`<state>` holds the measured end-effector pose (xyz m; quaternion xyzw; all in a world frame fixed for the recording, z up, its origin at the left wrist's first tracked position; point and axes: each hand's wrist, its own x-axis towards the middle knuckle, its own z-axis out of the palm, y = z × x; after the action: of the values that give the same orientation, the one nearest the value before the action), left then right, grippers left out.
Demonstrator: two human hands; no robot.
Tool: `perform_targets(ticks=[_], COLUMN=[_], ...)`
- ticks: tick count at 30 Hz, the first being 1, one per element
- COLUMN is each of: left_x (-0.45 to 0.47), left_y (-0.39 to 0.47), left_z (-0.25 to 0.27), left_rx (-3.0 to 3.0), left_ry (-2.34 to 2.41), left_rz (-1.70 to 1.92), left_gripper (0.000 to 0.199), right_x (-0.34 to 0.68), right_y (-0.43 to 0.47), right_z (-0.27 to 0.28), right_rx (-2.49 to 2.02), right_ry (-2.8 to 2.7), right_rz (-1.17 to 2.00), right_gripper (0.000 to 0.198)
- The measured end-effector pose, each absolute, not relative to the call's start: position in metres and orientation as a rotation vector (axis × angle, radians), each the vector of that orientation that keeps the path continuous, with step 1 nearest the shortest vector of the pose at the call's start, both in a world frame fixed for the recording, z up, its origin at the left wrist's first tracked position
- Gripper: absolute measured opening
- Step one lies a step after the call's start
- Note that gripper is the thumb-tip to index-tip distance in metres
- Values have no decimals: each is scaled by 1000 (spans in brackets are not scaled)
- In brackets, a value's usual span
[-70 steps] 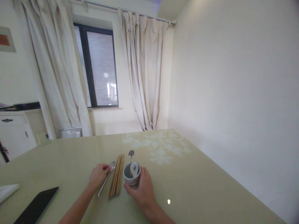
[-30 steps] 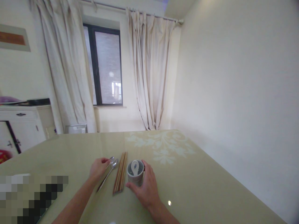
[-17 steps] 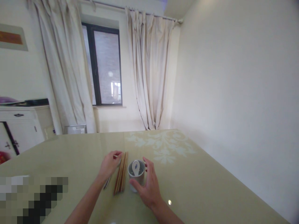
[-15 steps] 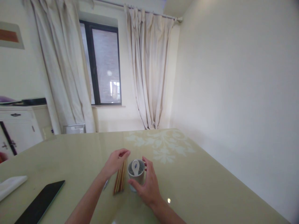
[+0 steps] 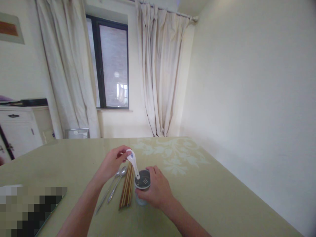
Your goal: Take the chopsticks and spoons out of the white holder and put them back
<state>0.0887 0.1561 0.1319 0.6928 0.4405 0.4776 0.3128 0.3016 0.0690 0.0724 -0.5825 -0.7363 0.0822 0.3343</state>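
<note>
My left hand point(image 5: 115, 162) pinches a white ceramic soup spoon point(image 5: 133, 163) with a blue mark by its bowl end. The spoon's handle slants down, its tip over the mouth of a grey utensil holder point(image 5: 141, 199) with holes in its bottom. Around the right side of this holder curves my right hand point(image 5: 160, 187), thumb in front and fingers behind. Left of the holder, several wooden chopsticks point(image 5: 126, 189) lie side by side on the table. Two metal spoons point(image 5: 116, 188) rest beside them, partly under my left hand.
A glossy pale green table point(image 5: 222, 204) with a white leaf pattern spreads beneath my hands. At its lower left lies a dark flat object point(image 5: 32, 214), blurred by pixelation. A wall point(image 5: 247, 98) borders the right; curtains point(image 5: 160, 65) and a window point(image 5: 113, 65) stand behind.
My left hand has taken hold of the soup spoon and raised it from inside the holder. My right hand has closed around the holder. The metal spoons show more fully.
</note>
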Motion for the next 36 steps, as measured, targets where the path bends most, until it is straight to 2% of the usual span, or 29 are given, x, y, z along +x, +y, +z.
perform_targets(ticks=[3, 10, 17, 22, 26, 28, 36], left_x=[51, 15, 12, 29, 58, 73, 111], left_y=[176, 200, 198, 198, 191, 185, 160], left_z=[112, 43, 26, 22, 15, 13, 24], left_rx=[1659, 1859, 1923, 2018, 2102, 2164, 2348], left_ry=[1372, 1821, 1998, 2001, 1972, 1945, 1788], left_rz=[1359, 824, 643, 558, 505, 442, 133], left_gripper=[47, 20, 19, 31, 56, 65, 73], right_x=[302, 301, 320, 328, 329, 331, 336], right_y=[74, 76, 66, 64, 63, 61, 55], right_z=[90, 106, 127, 132, 133, 134, 151], right_rx=[-1626, -1694, -1650, -1592, -1599, -1636, -1815], right_ry=[-2085, -2273, -2409, -2374, -2333, -2301, -2385], right_rz=[218, 217, 247, 280, 264, 242, 224], right_gripper=[58, 71, 70, 77, 62, 61, 71])
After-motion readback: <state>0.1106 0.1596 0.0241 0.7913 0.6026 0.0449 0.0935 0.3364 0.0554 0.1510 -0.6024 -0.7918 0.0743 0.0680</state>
